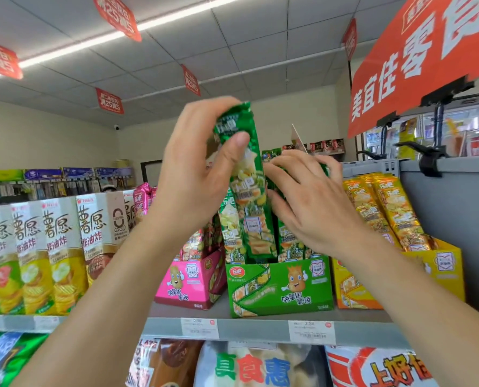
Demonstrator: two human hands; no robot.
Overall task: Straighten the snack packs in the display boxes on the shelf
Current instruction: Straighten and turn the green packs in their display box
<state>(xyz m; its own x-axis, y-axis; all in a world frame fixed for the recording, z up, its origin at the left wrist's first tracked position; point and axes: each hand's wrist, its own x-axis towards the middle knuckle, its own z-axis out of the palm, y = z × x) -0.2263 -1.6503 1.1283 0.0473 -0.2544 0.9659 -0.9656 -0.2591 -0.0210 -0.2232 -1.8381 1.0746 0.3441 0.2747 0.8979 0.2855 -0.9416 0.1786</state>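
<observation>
A green display box (280,286) stands on the grey shelf (249,328), between a pink display box (189,280) and a yellow display box (439,272). Tall green snack packs stand in the green box. My left hand (196,169) grips the top of one long green snack pack (249,191), its lower end down in the box. My right hand (308,199) lies over the tops of the other green packs (288,241) to the right, fingers curled around them. Yellow snack packs (389,210) lean leftward in the yellow box. Pink packs (143,199) stand behind my left forearm.
Tall white and yellow chip cartons (51,252) fill the shelf's left side. Price tags (311,332) hang on the shelf edge. Large snack bags (260,367) sit on the shelf below. A grey partition (450,208) rises on the right under an orange sign (428,51).
</observation>
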